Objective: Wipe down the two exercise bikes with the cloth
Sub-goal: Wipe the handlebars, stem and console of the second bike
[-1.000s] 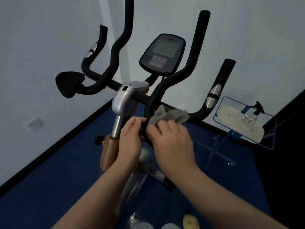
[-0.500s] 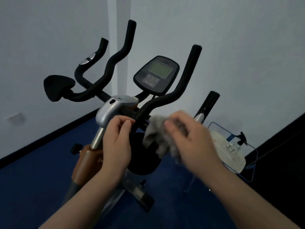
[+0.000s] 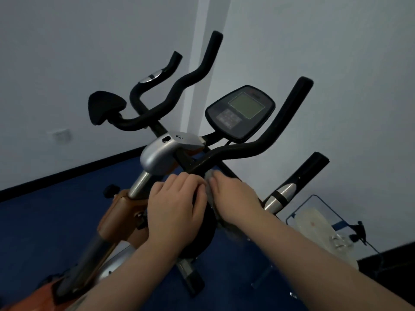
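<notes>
A: Blue floor (image 3: 56, 221) underfoot, pale walls (image 3: 67, 41) meeting in a corner at twelve o'clock, a black skirting strip (image 3: 67, 173) along the base, and a wall socket (image 3: 61, 135) out at nine o'clock.

B: Centre stage is the exercise bike (image 3: 157, 158), silver stem cap, orange frame dropping toward seven o'clock, black handlebars (image 3: 247, 151) fanning upward, and the console (image 3: 240, 113) with its pale screen at one o'clock.

A: At four o'clock, a blue wire stand (image 3: 323, 221) with something whitish on it; too dim to name.

B: To the hands. The left hand (image 3: 175, 212) is curled over the black pad just below the stem, its grip clenched round that pad. Right beside it, touching, the right hand (image 3: 235, 198) has the cloth.

A: The grey cloth (image 3: 210, 187) sits squeezed between the right hand's fingers and the bar junction, with a fold trailing beneath the wrist toward five o'clock. That grip is grasping the cloth.

B: Against half a second ago, the right hand has dropped in from out at three o'clock, where the cloth hung loose in the air. Now it's pressed against the bar.

A: And the left hand has slid lower, off the stem cap and onto the pad. The view has swung too, with the bike sitting further right.
</notes>
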Available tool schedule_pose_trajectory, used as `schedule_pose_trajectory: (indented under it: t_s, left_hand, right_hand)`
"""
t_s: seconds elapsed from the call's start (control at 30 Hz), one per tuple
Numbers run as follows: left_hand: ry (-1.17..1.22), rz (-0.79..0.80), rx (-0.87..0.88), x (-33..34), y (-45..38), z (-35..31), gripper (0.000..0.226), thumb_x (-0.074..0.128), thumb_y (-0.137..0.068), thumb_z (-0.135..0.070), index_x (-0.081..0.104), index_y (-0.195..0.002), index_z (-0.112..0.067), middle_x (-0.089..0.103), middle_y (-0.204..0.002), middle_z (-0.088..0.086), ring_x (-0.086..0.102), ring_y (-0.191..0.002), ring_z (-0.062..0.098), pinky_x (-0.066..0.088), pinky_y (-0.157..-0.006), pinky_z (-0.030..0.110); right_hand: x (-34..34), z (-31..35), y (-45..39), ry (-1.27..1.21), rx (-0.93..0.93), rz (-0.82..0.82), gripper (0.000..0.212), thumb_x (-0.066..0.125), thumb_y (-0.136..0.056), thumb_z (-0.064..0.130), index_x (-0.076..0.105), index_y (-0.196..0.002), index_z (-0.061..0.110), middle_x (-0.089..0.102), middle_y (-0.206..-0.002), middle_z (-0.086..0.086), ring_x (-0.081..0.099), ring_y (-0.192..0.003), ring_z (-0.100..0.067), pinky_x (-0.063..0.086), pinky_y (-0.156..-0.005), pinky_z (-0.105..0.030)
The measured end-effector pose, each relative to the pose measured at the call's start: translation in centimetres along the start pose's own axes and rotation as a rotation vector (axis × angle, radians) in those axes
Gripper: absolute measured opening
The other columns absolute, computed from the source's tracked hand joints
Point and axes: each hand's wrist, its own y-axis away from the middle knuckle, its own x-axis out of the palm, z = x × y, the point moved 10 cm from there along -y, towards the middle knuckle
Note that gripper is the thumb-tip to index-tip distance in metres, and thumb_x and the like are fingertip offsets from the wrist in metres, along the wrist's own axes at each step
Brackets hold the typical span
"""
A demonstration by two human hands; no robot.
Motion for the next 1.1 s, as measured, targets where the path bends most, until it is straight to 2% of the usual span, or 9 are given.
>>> schedule_pose_trajectory:
  t_s: [0.2, 0.37, 0.47, 0.63, 0.73, 0.8, 0.9, 1.0, 1.1]
  left_hand:
    - [0.018, -0.008, -0.015, 0.0, 0.3, 0.1, 0.016, 0.047, -0.091, -0.027, 0.061, -0.084, -0.023, 0.059, -0.076, -0.009, 0.051, -0.068, 0.011, 0.034, -0.066, 0.029]
    - [-0.018, -0.007, 0.004, 0.0, 0.0, 0.1, 0.015, 0.049, -0.090, -0.025, 0.062, -0.083, -0.022, 0.059, -0.074, -0.007, 0.052, -0.068, 0.012, 0.032, -0.067, 0.028]
    - [0.032, 0.011, -0.025, -0.4, 0.1, 0.1, 0.016, 0.049, -0.089, -0.026, 0.063, -0.082, -0.023, 0.061, -0.076, -0.010, 0.053, -0.071, 0.011, 0.030, -0.071, 0.025]
    - [0.216, 0.149, 0.011, 0.8, -1.9, -3.0, 0.013, 0.045, -0.089, -0.032, 0.058, -0.084, -0.029, 0.057, -0.078, -0.016, 0.053, -0.070, 0.003, 0.029, -0.074, 0.022]
    - [0.275, 0.252, 0.041, 3.0, -3.5, -5.2, 0.013, 0.050, -0.091, -0.028, 0.059, -0.082, -0.025, 0.057, -0.077, -0.011, 0.056, -0.068, 0.007, 0.039, -0.072, 0.028]
    - [0.219, 0.330, 0.002, 4.6, -3.7, -5.1, 0.011, 0.054, -0.091, -0.025, 0.061, -0.083, -0.023, 0.057, -0.078, -0.010, 0.057, -0.069, 0.012, 0.042, -0.066, 0.031]
    - [0.056, 0.382, 0.030, 5.8, -3.1, -4.7, 0.011, 0.054, -0.089, -0.032, 0.061, -0.081, -0.028, 0.058, -0.078, -0.012, 0.057, -0.065, 0.011, 0.034, -0.060, 0.028]
    - [0.036, 0.397, 0.024, 6.2, -3.0, -4.6, 0.012, 0.054, -0.088, -0.034, 0.058, -0.078, -0.030, 0.057, -0.074, -0.013, 0.056, -0.064, 0.008, 0.034, -0.063, 0.029]
    - [0.020, 0.402, 0.030, 6.2, -3.1, -4.5, 0.012, 0.055, -0.087, -0.033, 0.058, -0.076, -0.031, 0.057, -0.072, -0.014, 0.053, -0.065, 0.007, 0.034, -0.064, 0.029]
  right_hand:
    - [1.4, 0.5, 2.1, 0.076, -0.176, 0.007, 0.029, 0.024, -0.098, 0.044, 0.030, -0.115, 0.021, 0.056, -0.097, -0.003, 0.056, -0.068, -0.023, 0.043, -0.057, -0.035]
    - [1.9, 1.5, -1.8, 0.084, -0.145, 0.106, 0.028, 0.040, -0.097, 0.032, 0.038, -0.117, 0.012, 0.057, -0.105, -0.011, 0.051, -0.078, -0.026, 0.038, -0.058, -0.036]
    - [1.8, 0.9, -0.2, 0.174, -0.153, 0.047, 0.045, 0.033, -0.098, 0.045, 0.034, -0.126, 0.010, 0.060, -0.106, -0.010, 0.054, -0.078, -0.027, 0.026, -0.052, -0.033]
    - [-1.4, -0.8, 5.5, 0.403, -0.429, -0.013, 0.036, 0.028, -0.099, 0.045, 0.049, -0.109, 0.018, 0.062, -0.097, -0.002, 0.058, -0.082, -0.023, 0.039, -0.081, -0.037]
    - [-5.6, -6.3, 6.2, 0.525, -0.459, -0.020, 0.036, 0.027, -0.101, 0.039, 0.059, -0.110, 0.025, 0.062, -0.111, 0.005, 0.055, -0.109, -0.016, 0.016, -0.116, -0.037]
    - [-8.6, -9.1, 5.9, 0.528, -0.366, -0.131, 0.031, 0.034, -0.100, 0.032, 0.061, -0.110, 0.022, 0.062, -0.113, 0.005, 0.052, -0.117, -0.015, 0.001, -0.119, -0.034]
    - [-7.5, -7.9, 5.6, 0.238, -0.093, -0.373, 0.026, 0.042, -0.093, 0.028, 0.062, -0.081, 0.015, 0.062, -0.086, -0.001, 0.056, -0.098, -0.021, 0.005, -0.119, -0.035]
    - [-4.1, -4.4, 7.1, 0.253, -0.238, -0.488, 0.042, 0.040, -0.098, 0.036, 0.063, -0.070, 0.015, 0.060, -0.070, 0.000, 0.055, -0.081, -0.019, 0.021, -0.116, -0.043]
    - [-7.7, -6.9, 5.9, 0.485, -0.401, -0.517, 0.036, 0.044, -0.095, 0.025, 0.063, -0.066, 0.014, 0.059, -0.065, -0.002, 0.056, -0.069, -0.023, 0.029, -0.113, -0.048]
